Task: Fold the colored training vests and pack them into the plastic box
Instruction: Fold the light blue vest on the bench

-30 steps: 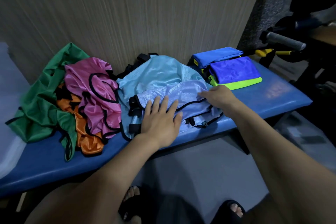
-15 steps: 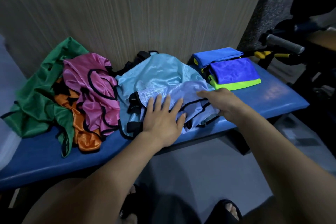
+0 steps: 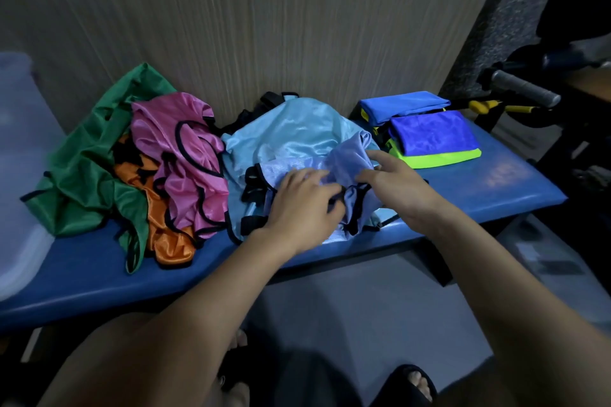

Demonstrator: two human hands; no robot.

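Lilac vest (image 3: 350, 162), black-trimmed, bunched on top of a pale blue vest (image 3: 291, 135) at the middle of the blue bench (image 3: 515, 188), near its front edge. Left hand (image 3: 302, 205): fingers curled into the lilac fabric, gripping a gathered fold. Right hand (image 3: 395, 180): laid on the same vest just beside the left, thumb and fingers closing on the cloth; index finger extended toward the raised fold. Unfolded heap to the left: pink vest (image 3: 185, 155) uppermost, orange vest (image 3: 165, 231) under it, green vest (image 3: 86, 172) at the far left and partly beneath both, all with black edging. Folded stack to the right, against the wall (image 3: 264, 16): blue vest (image 3: 403, 104) at back, darker blue vest (image 3: 433, 132) in front resting on a lime vest (image 3: 443, 158). Translucent box (image 3: 16, 182) at the left frame edge, touching the bench end. Grey-gripped handle (image 3: 525, 89) beyond the bench, right.
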